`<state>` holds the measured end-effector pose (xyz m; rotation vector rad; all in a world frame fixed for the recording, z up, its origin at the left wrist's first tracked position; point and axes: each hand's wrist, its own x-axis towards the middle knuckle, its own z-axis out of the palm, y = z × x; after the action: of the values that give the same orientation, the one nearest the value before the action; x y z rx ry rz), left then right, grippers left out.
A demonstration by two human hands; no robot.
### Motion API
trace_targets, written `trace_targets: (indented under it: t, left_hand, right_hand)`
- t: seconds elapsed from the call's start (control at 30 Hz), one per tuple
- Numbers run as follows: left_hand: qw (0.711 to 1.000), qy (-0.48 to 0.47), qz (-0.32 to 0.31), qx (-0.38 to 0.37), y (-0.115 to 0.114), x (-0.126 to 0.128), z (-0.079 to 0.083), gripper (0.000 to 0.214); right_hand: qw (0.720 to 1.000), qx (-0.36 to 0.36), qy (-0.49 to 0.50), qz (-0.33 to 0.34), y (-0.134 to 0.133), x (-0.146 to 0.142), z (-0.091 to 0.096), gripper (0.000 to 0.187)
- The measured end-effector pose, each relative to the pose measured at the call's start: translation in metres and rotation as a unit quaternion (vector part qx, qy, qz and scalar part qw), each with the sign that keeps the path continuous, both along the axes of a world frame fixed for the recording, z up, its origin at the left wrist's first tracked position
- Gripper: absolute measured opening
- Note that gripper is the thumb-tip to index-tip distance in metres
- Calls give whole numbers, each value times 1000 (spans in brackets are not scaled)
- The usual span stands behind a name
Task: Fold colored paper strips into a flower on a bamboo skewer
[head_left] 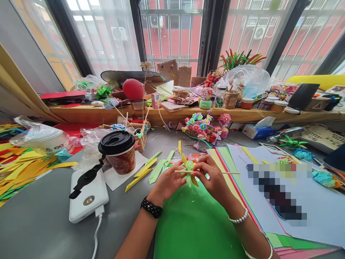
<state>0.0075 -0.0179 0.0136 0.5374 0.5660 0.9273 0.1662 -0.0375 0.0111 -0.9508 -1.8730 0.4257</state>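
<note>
Between both hands is a folded paper flower (189,166) with pale green and yellow petals. My left hand (168,180) grips it from the left, thumb and fingers closed at its edge. A thin wooden stick (230,173) lies level across the flower and sticks out to the right. My right hand (211,174) pinches the stick beside the petals. Whether the stick passes through the flower or only lies against it, I cannot tell. Both hands are above a shiny green mat (199,223). Folded green and yellow paper strips (159,171) lie left of the hands.
A lidded paper cup (120,158) and a white power bank (87,194) with cable stand at left. Yellow and orange paper strips (24,169) pile farther left. Coloured sheets (242,201) lie at right under a pixelated object. Crocheted flowers (201,126) and a crowded sill (172,114) are behind.
</note>
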Motion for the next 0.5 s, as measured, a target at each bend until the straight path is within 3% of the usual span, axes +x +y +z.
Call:
trace_targets:
  t: [0.27, 0.5]
  left_hand:
    - [998, 55, 9, 42, 0, 2, -2, 22]
    - [993, 93, 47, 48, -4, 1, 6, 30]
  right_hand:
    - [1000, 7, -14, 8, 0, 1, 0, 13]
    - [998, 12, 39, -42, 0, 2, 3, 16]
